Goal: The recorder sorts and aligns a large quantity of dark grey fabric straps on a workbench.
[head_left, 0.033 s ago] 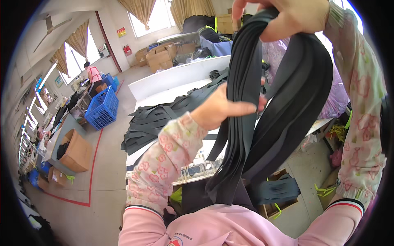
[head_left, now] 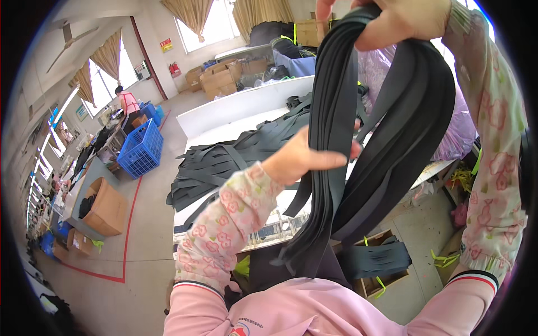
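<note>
A thick bundle of flat black strips (head_left: 329, 106) hangs in front of me, draped in a loop with a second wide fall on the right side. High up, my right hand (head_left: 400, 23) is closed round the top of the bundle. Lower down, my left hand (head_left: 297, 158) wraps round the left fall, thumb across its front and some fingertips showing past its far edge. The loose lower ends reach down to my lap. Behind my left forearm, more black strips (head_left: 224, 159) lie in an overlapping pile on a white table (head_left: 210, 121).
A carton of bundled dark strips (head_left: 384, 260) stands on the floor below right. Purple plastic bags (head_left: 457, 137) bulge beyond my right arm. On the left are a blue crate (head_left: 140, 148), a cardboard box (head_left: 103, 207) and a person in pink (head_left: 129, 102). More cartons (head_left: 221, 78) sit at the back.
My left hand has slid slightly lower along the bundle. My right hand and the top of the bundle have shifted a little upward.
</note>
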### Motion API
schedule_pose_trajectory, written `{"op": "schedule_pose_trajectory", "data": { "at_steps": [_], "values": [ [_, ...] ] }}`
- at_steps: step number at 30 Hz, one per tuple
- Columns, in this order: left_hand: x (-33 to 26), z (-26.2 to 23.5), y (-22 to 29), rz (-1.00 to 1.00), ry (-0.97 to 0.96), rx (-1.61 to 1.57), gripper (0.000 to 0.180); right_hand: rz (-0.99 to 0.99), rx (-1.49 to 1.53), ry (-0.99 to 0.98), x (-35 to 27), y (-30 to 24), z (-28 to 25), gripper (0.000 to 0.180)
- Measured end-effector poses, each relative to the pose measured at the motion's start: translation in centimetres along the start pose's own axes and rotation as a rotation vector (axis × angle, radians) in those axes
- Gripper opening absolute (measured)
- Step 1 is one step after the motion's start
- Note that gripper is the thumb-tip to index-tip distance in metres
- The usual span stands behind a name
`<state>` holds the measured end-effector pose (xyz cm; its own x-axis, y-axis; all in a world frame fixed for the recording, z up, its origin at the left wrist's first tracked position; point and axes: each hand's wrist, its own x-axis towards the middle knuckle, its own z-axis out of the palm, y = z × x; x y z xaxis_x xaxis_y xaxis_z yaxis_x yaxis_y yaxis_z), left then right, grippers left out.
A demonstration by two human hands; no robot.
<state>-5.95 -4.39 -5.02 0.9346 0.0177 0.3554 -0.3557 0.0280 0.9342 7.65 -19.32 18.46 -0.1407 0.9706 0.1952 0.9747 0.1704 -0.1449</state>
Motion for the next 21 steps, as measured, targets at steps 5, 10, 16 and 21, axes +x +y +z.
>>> {"op": "schedule_pose_trajectory", "data": {
  "at_steps": [5, 10, 16, 21],
  "values": [
    [-1.9, -0.3, -2.4, 0.121, -0.107, 0.175, 0.079, 0.151, -0.055, 0.085, -3.9, -4.0, -1.3, 0.058],
    [-0.6, 3.2, 6.2, 0.377, 0.106, -0.007, 0.079, -0.052, 0.011, -0.113, -2.6, -4.4, 2.3, 0.062],
    [-1.4, 4.2, 5.9, 0.455, 0.244, 0.392, 0.066, 0.013, 0.013, -0.213, -4.2, -4.0, 3.0, 0.064],
    [-2.8, 5.8, 3.0, 0.238, 0.132, 0.118, 0.091, -0.043, 0.08, -0.193, -4.2, -5.7, 2.5, 0.063]
  ]
}}
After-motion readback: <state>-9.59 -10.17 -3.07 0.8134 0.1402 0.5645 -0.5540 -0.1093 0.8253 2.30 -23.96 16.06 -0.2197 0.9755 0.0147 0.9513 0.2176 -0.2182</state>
